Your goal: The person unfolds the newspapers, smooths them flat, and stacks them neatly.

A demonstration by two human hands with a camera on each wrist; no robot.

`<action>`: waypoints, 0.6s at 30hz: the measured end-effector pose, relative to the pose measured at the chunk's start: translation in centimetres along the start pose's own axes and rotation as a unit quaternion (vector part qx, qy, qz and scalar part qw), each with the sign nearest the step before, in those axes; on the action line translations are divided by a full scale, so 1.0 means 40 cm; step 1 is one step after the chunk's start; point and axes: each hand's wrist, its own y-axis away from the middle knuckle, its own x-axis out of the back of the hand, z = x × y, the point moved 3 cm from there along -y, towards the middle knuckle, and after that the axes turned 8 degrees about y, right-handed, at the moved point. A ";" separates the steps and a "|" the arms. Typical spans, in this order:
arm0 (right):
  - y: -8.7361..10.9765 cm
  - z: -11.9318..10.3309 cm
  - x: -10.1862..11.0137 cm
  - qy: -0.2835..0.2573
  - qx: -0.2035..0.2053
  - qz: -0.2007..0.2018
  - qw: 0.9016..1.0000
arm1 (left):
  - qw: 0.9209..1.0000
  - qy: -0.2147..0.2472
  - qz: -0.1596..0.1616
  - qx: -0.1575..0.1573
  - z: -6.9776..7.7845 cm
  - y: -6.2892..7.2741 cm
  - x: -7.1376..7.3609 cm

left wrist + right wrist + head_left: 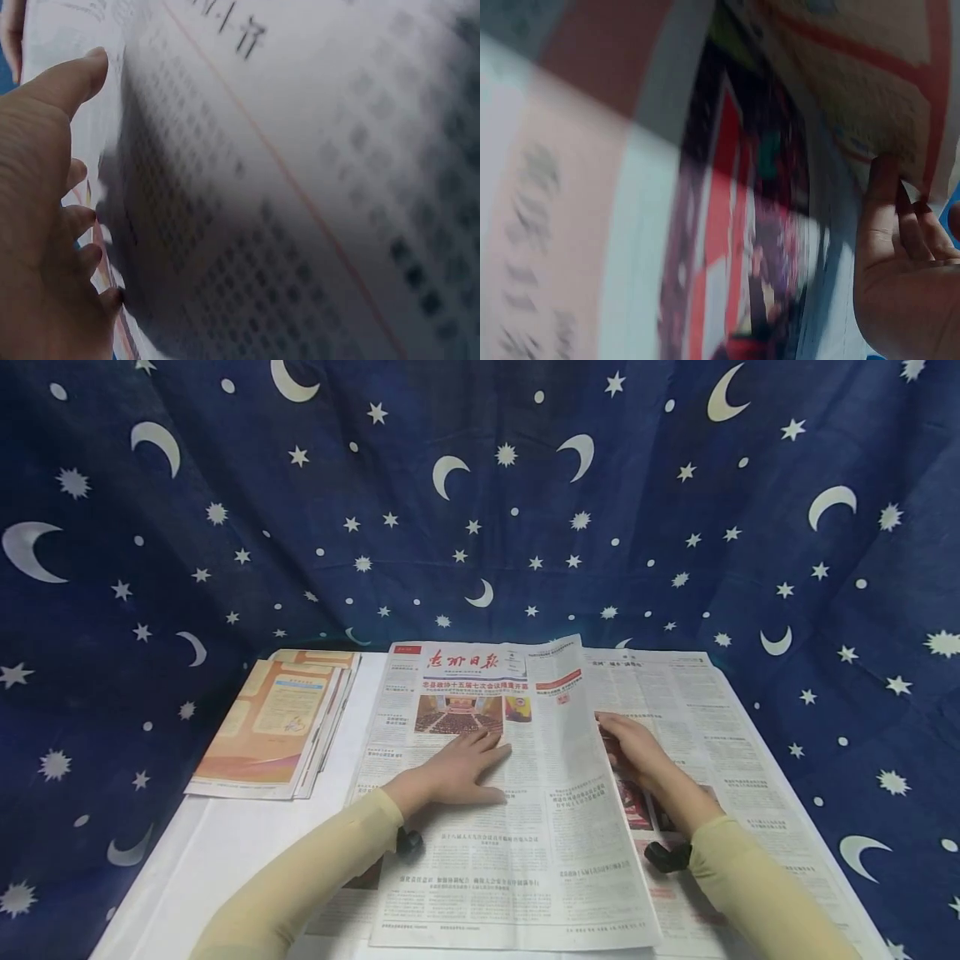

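Note:
A printed newspaper [465, 860] with a red masthead lies folded in front of me, its right part raised in a curve. My left hand [459, 768] rests on its front page just below the photo, fingers spread and straight. In the left wrist view the thumb [86, 75] stands apart from the fingers, beside the blurred page. My right hand [637, 752] is at the right edge of the raised sheet, fingers bent. In the right wrist view, that hand [907, 277] pinches the edge of an orange-printed page [877, 90], thumb on the near face, other fingertips partly hidden.
More newspaper sheets [742, 760] lie spread to the right, under my right arm. A stack of orange-covered booklets or papers [255, 727] stands at the left on the white table [217, 835]. A dark blue curtain [480, 527] with moons and stars hangs behind.

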 end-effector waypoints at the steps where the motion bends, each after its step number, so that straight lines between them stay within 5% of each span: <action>1: 0.004 -0.004 -0.010 -0.009 0.006 -0.012 1.000 | 1.000 -0.007 -0.001 0.002 0.004 0.000 -0.003; 12: 0.037 -0.026 -0.075 -0.069 0.023 -0.039 0.997 | 0.999 -0.025 -0.009 0.023 0.014 -0.008 -0.016; 18: 0.049 -0.036 -0.106 -0.050 0.020 -0.014 0.998 | 0.998 0.037 -0.001 0.046 0.033 -0.025 -0.008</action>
